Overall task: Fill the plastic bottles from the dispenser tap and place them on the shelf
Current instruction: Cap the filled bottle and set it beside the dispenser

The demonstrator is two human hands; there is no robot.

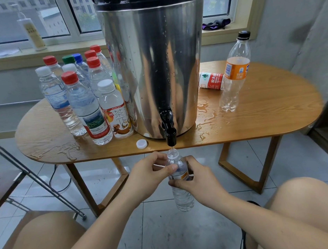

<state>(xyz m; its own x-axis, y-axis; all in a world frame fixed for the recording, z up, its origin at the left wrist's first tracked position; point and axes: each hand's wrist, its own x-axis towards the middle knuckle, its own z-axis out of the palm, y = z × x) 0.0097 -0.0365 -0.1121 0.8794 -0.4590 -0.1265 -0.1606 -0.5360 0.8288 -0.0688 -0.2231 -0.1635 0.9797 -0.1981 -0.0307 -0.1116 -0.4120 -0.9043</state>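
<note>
Here, head view: the bottle [183, 200] is held just below the near edge of the table [260, 117], its mouth right under the tap [169, 130], which overhangs that edge so a tall bottle fits beneath; a thin stream runs in. The left hand [144, 177] pinches the bottle's shoulder, probably to keep the mouth lined up, and the right hand [200, 183] curls round the label to take the weight. The cap [141, 143] lies just left of the tap, likely kept close for recapping.

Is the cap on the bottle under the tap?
No, the bottle has an open mouth under the tap, and a white cap lies on the table.
</note>
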